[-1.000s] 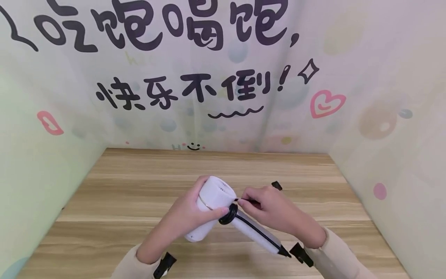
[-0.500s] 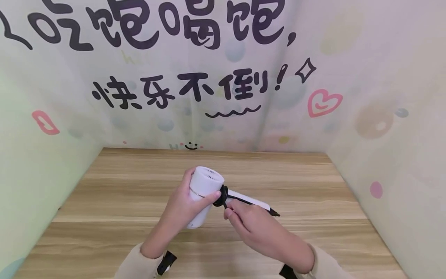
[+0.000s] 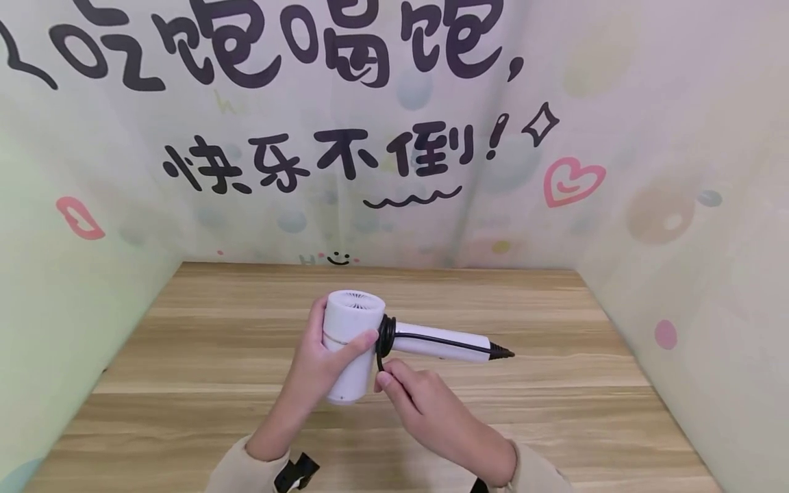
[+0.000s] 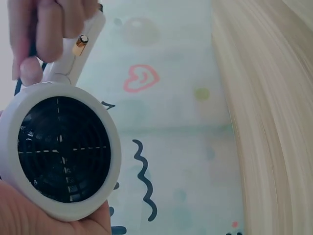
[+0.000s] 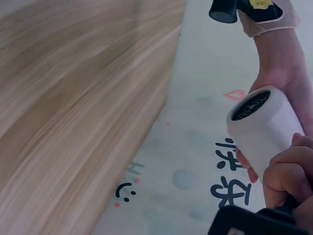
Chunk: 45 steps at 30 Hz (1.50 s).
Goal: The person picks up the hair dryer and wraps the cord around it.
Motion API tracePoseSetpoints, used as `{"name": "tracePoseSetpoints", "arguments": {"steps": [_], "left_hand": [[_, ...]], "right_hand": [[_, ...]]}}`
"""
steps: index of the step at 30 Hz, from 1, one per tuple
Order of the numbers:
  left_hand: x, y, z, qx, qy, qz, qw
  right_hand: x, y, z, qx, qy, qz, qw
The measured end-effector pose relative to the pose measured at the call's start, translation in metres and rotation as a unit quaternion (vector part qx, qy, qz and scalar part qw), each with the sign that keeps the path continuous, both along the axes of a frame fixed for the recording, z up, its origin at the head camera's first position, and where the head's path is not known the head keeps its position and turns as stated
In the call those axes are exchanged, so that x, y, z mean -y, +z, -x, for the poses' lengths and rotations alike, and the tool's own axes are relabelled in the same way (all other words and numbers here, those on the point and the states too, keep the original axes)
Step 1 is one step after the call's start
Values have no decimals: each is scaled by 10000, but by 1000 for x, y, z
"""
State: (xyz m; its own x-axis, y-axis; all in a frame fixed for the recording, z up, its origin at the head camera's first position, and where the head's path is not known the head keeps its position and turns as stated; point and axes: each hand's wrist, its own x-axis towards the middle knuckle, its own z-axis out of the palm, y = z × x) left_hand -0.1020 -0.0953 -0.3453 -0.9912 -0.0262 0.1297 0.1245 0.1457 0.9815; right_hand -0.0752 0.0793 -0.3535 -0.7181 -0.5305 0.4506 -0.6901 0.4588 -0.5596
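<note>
A white hair dryer (image 3: 353, 315) is held above the table, its handle (image 3: 444, 342) pointing right in the head view. My left hand (image 3: 317, 363) grips the barrel, thumb across its front. Black cord (image 3: 387, 334) is coiled round the handle's base and runs along the handle to its black end. My right hand (image 3: 425, 404) pinches a length of that cord just below the coil. In the left wrist view, the dark grille (image 4: 63, 149) at one end of the barrel faces the camera. The right wrist view shows my right hand's curled fingers (image 5: 288, 176) beside the barrel.
Under the hands lies a wood-grain table (image 3: 216, 329). A printed cloth wall (image 3: 394, 233) with dark lettering stands at its back edge, and pale walls close both sides. Black straps or mounts (image 3: 297, 472) sit at the wrists.
The right hand has moved from the far side of the handle round to its near side, pulling the cord. The dryer has shifted left, and its handle has swung up to nearly level.
</note>
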Motion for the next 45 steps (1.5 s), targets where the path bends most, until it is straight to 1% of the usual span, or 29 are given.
{"name": "tracePoseSetpoints", "arguments": {"steps": [5,7,11,13,14,20,24,25,28,32,34,35,36,37,38,39,40,41,42,43,44,45], "left_hand": [[0,2,-1,25,-50,-284,9996],[-1,4,-2,84,-88,-412,9991],[-3,8,-6,191,-220,-676,9973],[-3,10,-8,221,-282,-770,9964],[-3,10,-9,226,-312,-783,9962],[-2,10,-11,322,-397,-804,9954],[-1,9,-11,391,-436,-921,9940],[-1,9,-11,402,-471,-967,9934],[0,10,-12,474,-564,-1129,9909],[1,11,-14,639,-629,-1283,9877],[2,11,-14,731,-714,-1333,9858],[2,11,-15,770,-771,-1356,9847],[2,11,-15,801,-845,-1393,9834],[3,11,-14,828,-918,-1418,9821],[3,11,-14,853,-988,-1446,9809],[3,11,-14,854,-1050,-1464,9799],[4,10,-14,858,-1119,-1468,9791],[5,10,-14,860,-1184,-1453,9785],[6,10,-14,871,-1254,-1444,9777],[7,9,-14,885,-1337,-1435,9766],[8,9,-14,901,-1431,-1407,9755],[10,8,-14,919,-1542,-1366,9742]], "right_hand": [[0,-5,9,10,61,190,9998],[0,-7,12,220,83,248,9994],[-3,-7,18,843,102,273,9960],[-6,-6,20,989,101,173,9949],[-8,-5,20,969,89,84,9952],[-20,1,23,429,61,-586,9973],[-24,2,24,186,148,-789,9966],[-25,2,24,51,180,-836,9963],[-26,1,26,-574,300,-1042,9924],[-28,0,28,-1628,469,-1240,9777],[-30,1,30,-2171,491,-1241,9670],[-30,2,30,-2499,467,-1242,9591],[-30,4,31,-2898,395,-1287,9476],[-31,6,31,-3484,215,-1433,9261],[-33,7,33,-4149,0,-1580,8960],[-34,8,33,-4687,-241,-1648,8675],[-36,10,34,-5258,-513,-1894,8277],[-37,11,34,-5565,-668,-2011,8034],[-40,12,34,-5247,-498,-2029,8253],[-42,12,34,-4704,-186,-2032,8586],[-44,12,36,-3929,252,-1862,9002],[-46,12,37,-2904,680,-1588,9412]]}}
